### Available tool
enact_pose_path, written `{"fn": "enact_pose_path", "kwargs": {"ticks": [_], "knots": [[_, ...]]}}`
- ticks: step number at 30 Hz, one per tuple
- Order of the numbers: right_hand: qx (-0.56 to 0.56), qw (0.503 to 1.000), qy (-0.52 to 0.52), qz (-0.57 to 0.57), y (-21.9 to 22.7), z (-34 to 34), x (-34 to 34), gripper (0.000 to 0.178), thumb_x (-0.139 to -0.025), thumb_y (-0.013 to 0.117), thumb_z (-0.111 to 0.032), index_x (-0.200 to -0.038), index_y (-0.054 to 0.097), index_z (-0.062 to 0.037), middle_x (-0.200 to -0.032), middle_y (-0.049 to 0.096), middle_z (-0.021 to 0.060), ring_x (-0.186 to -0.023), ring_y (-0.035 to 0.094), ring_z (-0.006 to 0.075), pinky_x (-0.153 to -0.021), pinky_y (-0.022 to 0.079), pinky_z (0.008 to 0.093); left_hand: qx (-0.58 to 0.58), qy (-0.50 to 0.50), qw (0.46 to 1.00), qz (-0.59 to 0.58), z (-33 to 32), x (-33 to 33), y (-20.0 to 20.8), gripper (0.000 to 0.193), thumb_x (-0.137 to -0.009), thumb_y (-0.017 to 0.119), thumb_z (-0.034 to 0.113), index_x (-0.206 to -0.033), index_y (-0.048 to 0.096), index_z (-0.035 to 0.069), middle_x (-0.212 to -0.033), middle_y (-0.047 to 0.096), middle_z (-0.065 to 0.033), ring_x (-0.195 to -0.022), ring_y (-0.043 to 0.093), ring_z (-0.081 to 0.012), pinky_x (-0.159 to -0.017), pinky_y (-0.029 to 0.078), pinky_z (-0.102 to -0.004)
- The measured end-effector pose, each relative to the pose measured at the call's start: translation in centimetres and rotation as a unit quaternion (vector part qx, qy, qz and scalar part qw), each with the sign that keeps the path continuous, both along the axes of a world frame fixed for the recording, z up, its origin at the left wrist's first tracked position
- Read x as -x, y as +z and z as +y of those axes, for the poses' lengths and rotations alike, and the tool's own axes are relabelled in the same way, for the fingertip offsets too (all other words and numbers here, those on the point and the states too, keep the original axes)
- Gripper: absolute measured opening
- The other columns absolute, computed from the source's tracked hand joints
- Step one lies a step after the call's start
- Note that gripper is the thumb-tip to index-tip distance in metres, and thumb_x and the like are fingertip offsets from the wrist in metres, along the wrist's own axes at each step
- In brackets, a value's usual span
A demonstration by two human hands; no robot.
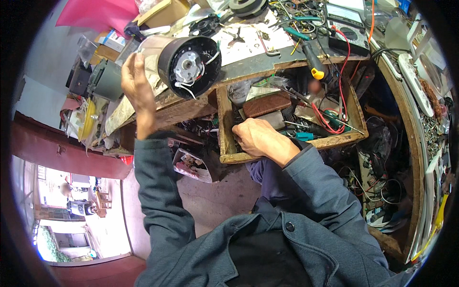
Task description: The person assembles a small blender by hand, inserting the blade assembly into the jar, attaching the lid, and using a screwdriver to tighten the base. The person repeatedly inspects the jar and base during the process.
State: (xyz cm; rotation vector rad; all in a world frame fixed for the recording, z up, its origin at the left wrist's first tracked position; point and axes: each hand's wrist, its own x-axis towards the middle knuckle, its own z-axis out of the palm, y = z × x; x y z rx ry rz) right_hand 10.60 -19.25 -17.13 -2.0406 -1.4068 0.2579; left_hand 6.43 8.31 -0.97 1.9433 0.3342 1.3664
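A black cylindrical motor housing lies on its side at the front edge of the workbench. Its open end faces me, showing a round metal motor and loose white wires. Against the housing's left side is my left hand, fingers stretched and close together; its thumb is hidden. My right hand reaches into the left part of an open wooden drawer. Its fingers curl downward, and their tips are hidden among the contents. Just beyond them lies a brown block-shaped item.
Red test leads run from a multimeter into the drawer. A black-and-yellow-handled tool lies over the bench edge. On the bench are a hex key and a small fan blade. An open box stands below.
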Motion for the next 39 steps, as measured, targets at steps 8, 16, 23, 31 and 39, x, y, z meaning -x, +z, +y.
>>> {"fn": "enact_pose_path", "kwargs": {"ticks": [8,16,23,31,39], "knots": [[-0.015,1.0,0.003,0.011,-0.2,0.4,0.2,0.016,-0.084,0.064,-0.013,-0.086,0.07,0.0013,-0.082,0.069,0.0285,-0.084,0.069,0.0487,-0.072,0.055,0.0557,0.337,-0.176,0.924,0.035,13.5,-1.8,-0.7,0.047,-0.096,0.077,0.044,-0.126,0.066,0.009,-0.107,0.07,-0.0038,-0.1,0.064,-0.0156,-0.09,0.049,-0.0308],[0.009,1.0,0.015,0.006,-0.4,0.7,-0.1,0.016,-0.082,0.064,-0.012,-0.088,0.07,0.0024,-0.083,0.069,0.0284,-0.085,0.07,0.0485,-0.072,0.055,0.0554,0.325,-0.215,0.921,0.026,14.1,-2.5,-1.5,0.031,-0.091,0.084,0.021,-0.113,0.068,0.007,-0.094,0.067,0.0007,-0.083,0.064,-0.0145,-0.078,0.051,-0.0295],[0.024,1.0,0.013,0.003,0.1,0.6,-0.1,0.018,-0.082,0.064,-0.012,-0.091,0.071,0.0022,-0.086,0.071,0.0279,-0.088,0.07,0.0481,-0.075,0.056,0.0551,0.265,-0.156,0.951,-0.026,10.6,-1.4,0.6,0.027,-0.09,0.086,0.017,-0.105,0.067,0.007,-0.093,0.065,0.0034,-0.076,0.056,-0.0079,-0.069,0.042,-0.023],[0.034,0.999,0.011,0.005,0.2,0.8,0.0,0.018,-0.084,0.063,-0.014,-0.093,0.072,-0.0004,-0.088,0.071,0.0275,-0.091,0.069,0.0481,-0.077,0.056,0.0549,0.164,-0.136,0.975,-0.063,8.9,1.8,2.7,0.032,-0.087,0.089,0.019,-0.1,0.063,0.005,-0.089,0.065,0.0002,-0.078,0.057,-0.0076,-0.072,0.045,-0.021],[-0.303,0.917,-0.055,0.253,3.5,0.7,0.0,0.027,-0.085,0.073,-0.013,-0.109,0.069,-0.0009,-0.092,0.073,0.0155,-0.087,0.073,0.0301,-0.082,0.057,0.0409,0.036,-0.07,0.992,-0.1,0.4,4.8,5.6,0.034,-0.088,0.088,0.016,-0.103,0.062,-0.001,-0.094,0.07,-0.0052,-0.083,0.065,-0.0119,-0.082,0.052,-0.0251]]}}
